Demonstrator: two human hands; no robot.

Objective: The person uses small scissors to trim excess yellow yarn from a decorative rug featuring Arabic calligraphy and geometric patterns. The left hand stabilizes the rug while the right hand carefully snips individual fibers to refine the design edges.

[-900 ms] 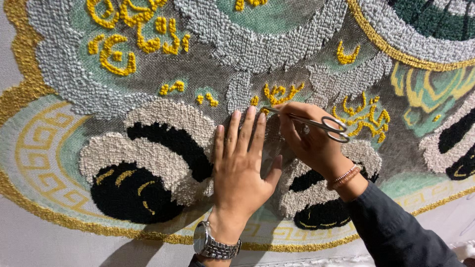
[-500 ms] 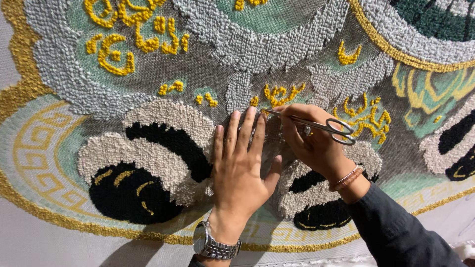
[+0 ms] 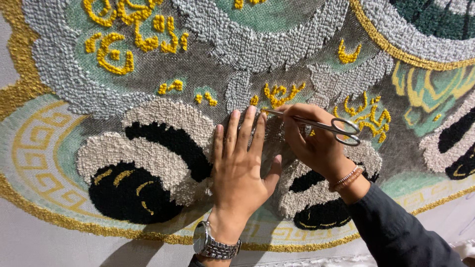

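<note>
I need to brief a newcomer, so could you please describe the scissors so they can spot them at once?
Start at the large tufted rug filling the view, then find the right hand beside the flat left hand. The scissors lie across its fingers: slim, silvery metal, the only shiny tool among yarn.

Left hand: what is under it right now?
The left hand lies flat on the tufted rug, on grey and cream pile. The pile under the palm is covered; the scissors point beside its fingertips.
</note>
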